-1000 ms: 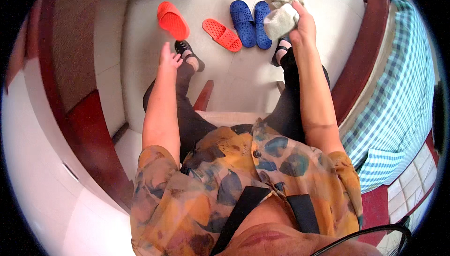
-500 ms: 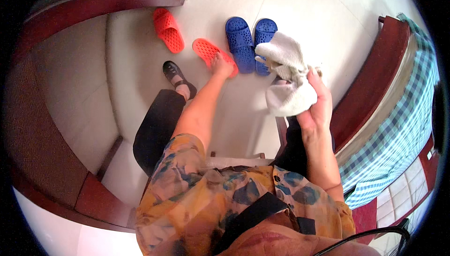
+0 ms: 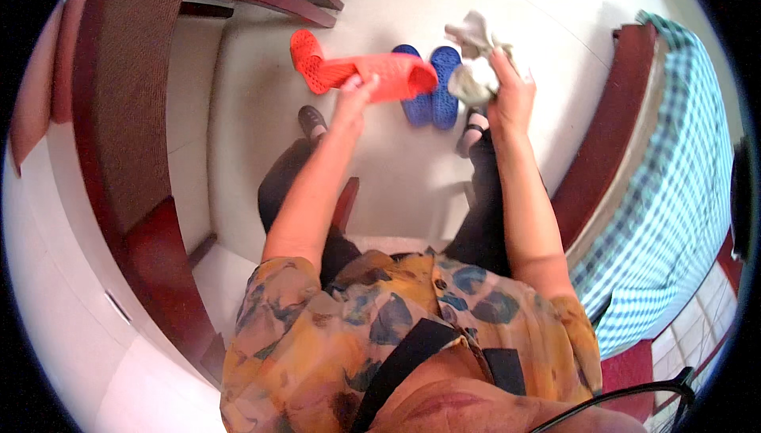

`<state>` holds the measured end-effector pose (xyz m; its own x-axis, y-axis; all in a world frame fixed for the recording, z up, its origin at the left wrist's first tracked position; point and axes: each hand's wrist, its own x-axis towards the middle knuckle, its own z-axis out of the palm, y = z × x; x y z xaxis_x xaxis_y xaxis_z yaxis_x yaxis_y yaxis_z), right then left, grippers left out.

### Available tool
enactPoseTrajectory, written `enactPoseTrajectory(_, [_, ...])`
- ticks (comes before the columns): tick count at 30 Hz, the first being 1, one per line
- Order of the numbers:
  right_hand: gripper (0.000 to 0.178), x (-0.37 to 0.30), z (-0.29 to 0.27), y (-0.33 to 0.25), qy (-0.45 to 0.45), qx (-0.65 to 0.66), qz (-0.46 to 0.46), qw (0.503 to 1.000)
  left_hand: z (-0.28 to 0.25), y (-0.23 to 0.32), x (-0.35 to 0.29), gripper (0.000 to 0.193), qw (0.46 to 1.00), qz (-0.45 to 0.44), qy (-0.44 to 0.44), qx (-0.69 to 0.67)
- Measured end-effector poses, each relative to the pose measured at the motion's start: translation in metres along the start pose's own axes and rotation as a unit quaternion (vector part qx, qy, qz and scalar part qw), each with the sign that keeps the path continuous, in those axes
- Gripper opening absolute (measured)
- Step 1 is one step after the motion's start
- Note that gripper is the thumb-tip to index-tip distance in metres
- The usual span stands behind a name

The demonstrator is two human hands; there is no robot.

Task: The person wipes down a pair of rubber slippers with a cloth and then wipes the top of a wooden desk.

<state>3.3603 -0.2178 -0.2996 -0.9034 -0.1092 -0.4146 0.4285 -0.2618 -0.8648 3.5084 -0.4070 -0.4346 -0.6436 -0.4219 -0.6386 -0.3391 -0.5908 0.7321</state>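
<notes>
My left hand [image 3: 354, 101] grips an orange-red slipper [image 3: 398, 78] by its side. The slipper is lifted and lies crosswise in view, its strap end pointing right. It partly covers the other orange-red slipper [image 3: 304, 51] on the floor and a pair of blue slippers [image 3: 445, 109]. A crumpled off-white cloth [image 3: 476, 80] is held in my right hand [image 3: 513, 98], close to the right of the lifted slipper. Slipper and cloth look apart. My fingers behind the cloth are partly hidden.
My feet, in dark shoes [image 3: 312, 122], stand apart on the pale floor [image 3: 380, 183]. Dark red wooden furniture [image 3: 170, 254] rises on the left. To the right runs a wooden bed edge [image 3: 606, 132] with a blue-green checked cover [image 3: 674, 179].
My left hand has picked the near orange-red slipper off the floor and raised it. My right hand, still with the cloth, has moved farther forward. The view has shifted slightly.
</notes>
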Motion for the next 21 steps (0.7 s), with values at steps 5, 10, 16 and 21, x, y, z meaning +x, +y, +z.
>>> enactPoseTrajectory(5, [0.025, -0.039, -0.003, -0.009, 0.027, -0.027, -0.144, 0.989, 0.032, 0.083, -0.061, 0.044, 0.970, 0.065, -0.042, -0.229])
enactPoseTrajectory(10, [0.030, -0.071, 0.028, -0.025, -0.077, -0.235, -0.415, 0.875, 0.037, 0.074, -0.070, 0.043, 0.934, 0.078, -0.046, -0.347])
enactPoseTrajectory(16, [0.027, -0.061, 0.088, 0.022, -0.223, -0.447, -0.505, 0.704, 0.063, 0.082, -0.065, 0.036, 0.948, 0.040, -0.026, -0.313])
enactPoseTrajectory(21, [0.041, -0.012, 0.088, 0.046, -0.207, -0.535, -0.493, 0.655, 0.065, 0.083, -0.044, 0.031, 0.953, 0.006, -0.003, -0.304])
